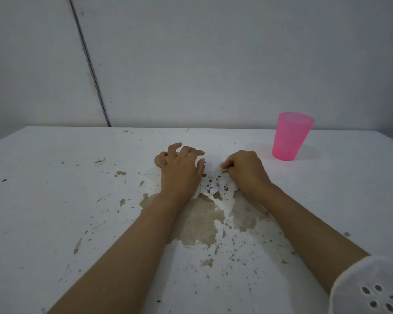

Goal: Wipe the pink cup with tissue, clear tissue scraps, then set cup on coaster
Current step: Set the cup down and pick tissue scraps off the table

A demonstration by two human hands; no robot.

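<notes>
Chipped white tabletop (55, 200), pink cup (290, 137) upper right. Right hand (245, 171) pinches a tissue scrap (221, 170); left hand (179, 168) rests loose on the coaster (158, 160). Pinch low, lift clean imo.

no readable text, no labels, no brands, no numbers anywhere in view

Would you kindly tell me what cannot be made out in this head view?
Head view:
Tan disc, perhaps the coaster: mostly hidden under the left hand.
White scrap pinched by the right hand: too small to identify.
Pink cup inside: blurred behind its translucent wall.
</notes>
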